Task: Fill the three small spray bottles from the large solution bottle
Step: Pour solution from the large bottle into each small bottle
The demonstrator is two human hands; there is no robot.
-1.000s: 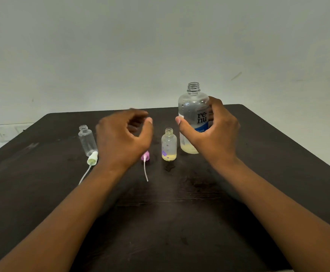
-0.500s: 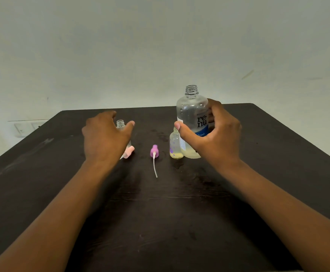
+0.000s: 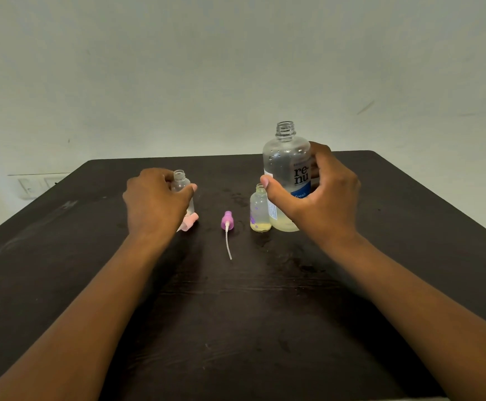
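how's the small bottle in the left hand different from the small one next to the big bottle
The small bottle in the left hand looks empty and clear; the small bottle beside the large solution bottle holds a little yellowish liquid and has a purple mark. The left hand grips the first; the second stands free. Both are upright, uncapped and alike in size.

Both forearms bare; hands [image 3: 161,202] without rings or gloves.

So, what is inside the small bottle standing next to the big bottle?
The small bottle holds a shallow yellowish layer at its bottom; above that it looks empty. The right hand covers nothing of it.
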